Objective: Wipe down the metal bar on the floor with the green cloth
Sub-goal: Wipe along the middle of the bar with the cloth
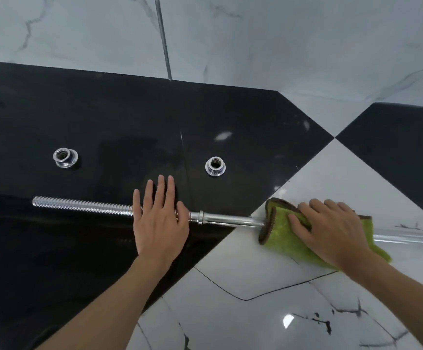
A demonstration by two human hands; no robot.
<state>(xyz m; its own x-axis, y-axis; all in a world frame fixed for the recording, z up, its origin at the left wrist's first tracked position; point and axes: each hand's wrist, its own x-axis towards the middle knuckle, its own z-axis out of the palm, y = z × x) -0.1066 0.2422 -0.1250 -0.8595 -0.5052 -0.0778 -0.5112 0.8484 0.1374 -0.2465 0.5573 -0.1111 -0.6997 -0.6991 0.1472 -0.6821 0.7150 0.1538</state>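
On the glossy black-and-white tiled floor (268, 274), in the head view, a chromed dumbbell bar (225, 219) lies crosswise in front of the person, its threaded end (81, 205) over the black tile and its smooth shaft running right onto the white tile. The left hand (161, 223) lies flat on top of the bar just left of its collar (200, 217), fingers (159, 190) spread and straight, pressing down rather than curling round it. Right of the collar, the right hand (331, 231) presses the green cloth (286, 238) down over the shaft, fingers bent over the folded cloth; whether they close fully around the bar beneath cannot be told. The bar reappears beyond the cloth toward the right edge. Two chrome spin-lock nuts (65, 157) (215, 166) stand on the black tile beyond the bar, well apart from each other and clear of both hands.

The bar looks solid steel: rigid, fairly heavy and round, so it would likely roll on the polished tile unless pinned, which the flat left palm seems meant to do. Its smooth shaft should let the cloth slide easily, while the threads will probably snag the pile. The cloth appears soft and thick, moulding readily round the shaft; wrapping it there gives the best purchase.
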